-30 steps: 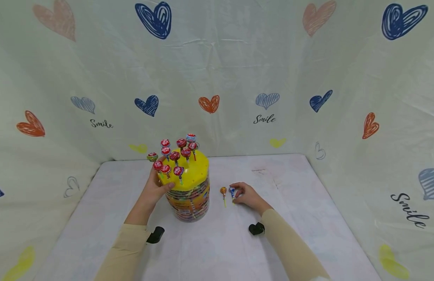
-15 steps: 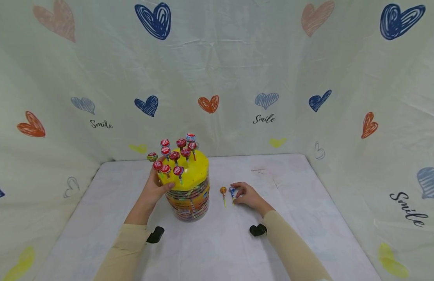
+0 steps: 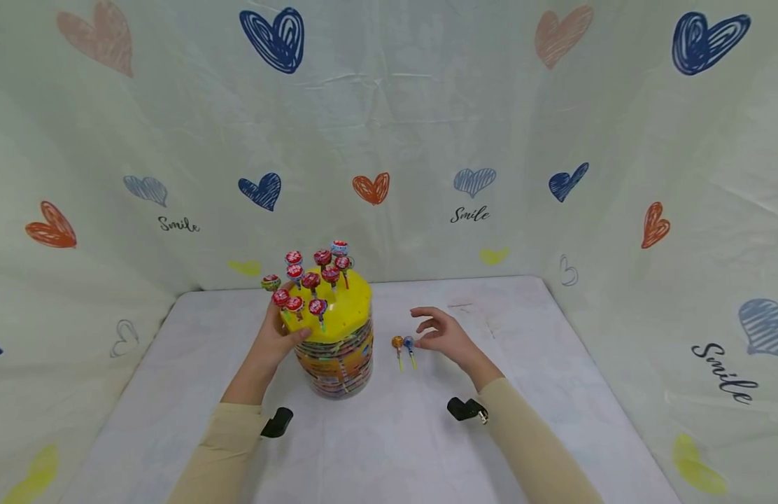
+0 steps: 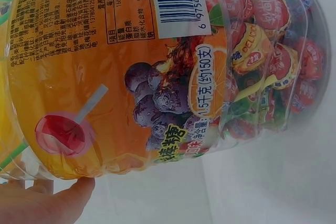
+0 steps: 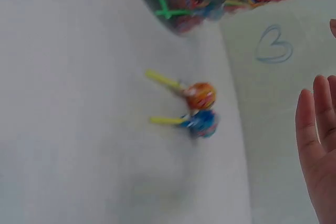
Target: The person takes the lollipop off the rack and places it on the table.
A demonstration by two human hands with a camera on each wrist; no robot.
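A large clear jar of lollipops with a yellow lid stands on the table, several wrapped lollipops sticking up from the lid. My left hand grips the jar at the lid's left side, thumb at the near rim and other fingers mostly hidden behind. In the left wrist view the orange label fills most of the picture. An orange lollipop and a blue lollipop lie side by side right of the jar, heads touching in the right wrist view. Just right of them hovers my right hand, holding nothing.
The white table ends at a pale curtain printed with hearts, which also hangs along both sides. Black wrist cameras stick out inward from both sleeves.
The blue lollipop has shifted left, up against the orange one. My right hand has let go of it and lifted, its fingers spreading. The left hand stays on the jar.
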